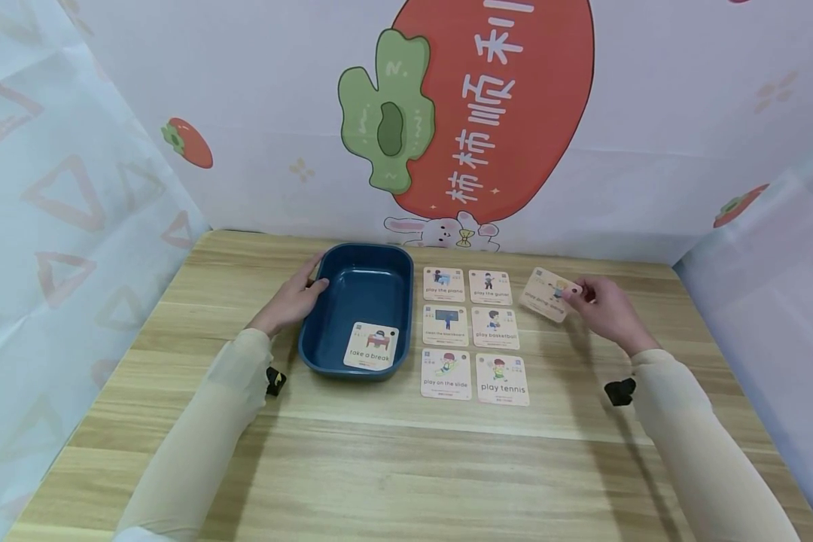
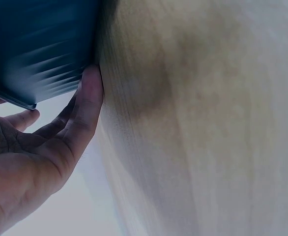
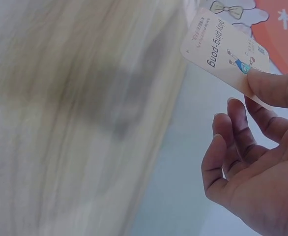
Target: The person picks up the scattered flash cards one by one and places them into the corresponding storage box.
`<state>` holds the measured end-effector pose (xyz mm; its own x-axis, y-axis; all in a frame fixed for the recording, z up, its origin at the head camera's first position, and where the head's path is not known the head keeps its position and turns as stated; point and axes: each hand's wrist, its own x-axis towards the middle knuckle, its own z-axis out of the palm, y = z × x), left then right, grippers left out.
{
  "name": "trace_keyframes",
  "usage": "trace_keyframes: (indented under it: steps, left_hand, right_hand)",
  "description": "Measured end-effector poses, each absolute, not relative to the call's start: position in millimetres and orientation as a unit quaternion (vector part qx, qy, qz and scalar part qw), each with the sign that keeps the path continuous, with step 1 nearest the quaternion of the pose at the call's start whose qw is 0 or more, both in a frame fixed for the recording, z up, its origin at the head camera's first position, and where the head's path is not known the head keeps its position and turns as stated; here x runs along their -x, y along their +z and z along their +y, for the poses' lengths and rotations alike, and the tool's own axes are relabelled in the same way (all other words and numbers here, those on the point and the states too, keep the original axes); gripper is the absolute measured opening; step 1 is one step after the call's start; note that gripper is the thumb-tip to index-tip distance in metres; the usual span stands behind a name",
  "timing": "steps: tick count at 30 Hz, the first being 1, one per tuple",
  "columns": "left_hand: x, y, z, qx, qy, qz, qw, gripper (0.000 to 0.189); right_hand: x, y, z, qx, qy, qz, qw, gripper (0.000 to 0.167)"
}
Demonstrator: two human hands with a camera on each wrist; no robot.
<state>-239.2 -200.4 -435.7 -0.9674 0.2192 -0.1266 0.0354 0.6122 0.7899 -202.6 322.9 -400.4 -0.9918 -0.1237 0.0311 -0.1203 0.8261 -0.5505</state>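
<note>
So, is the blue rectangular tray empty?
Not empty: a square white "take a break" card lies inside the tray, toward its near end.

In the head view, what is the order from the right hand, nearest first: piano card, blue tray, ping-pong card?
1. Ping-pong card: pinched in the right hand.
2. Piano card: farther left, back row.
3. Blue tray: farthest left.

Noted on backdrop: big persimmon at 1 o'clock, rabbit beneath; small persimmons at 10 and 3. Wooden table, 6.
</note>
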Motion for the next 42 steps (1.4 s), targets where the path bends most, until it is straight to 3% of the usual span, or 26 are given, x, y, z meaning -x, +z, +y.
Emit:
trace_keyframes:
  steps: [28, 42]
  left_hand:
    - [240.1, -434.7, -200.8, -0.074, 0.433, 0.892, 0.102, 0.062]
    - [239.2, -434.6, -200.0, -0.074, 0.43, 0.894, 0.102, 0.062]
  right_hand:
    - [198.0, -370.5, 273.9, 0.123, -0.317, 0.938, -0.074, 0.02]
    - [199.5, -370.3, 250.0, 0.142, -0.335, 0.929, -0.068, 0.017]
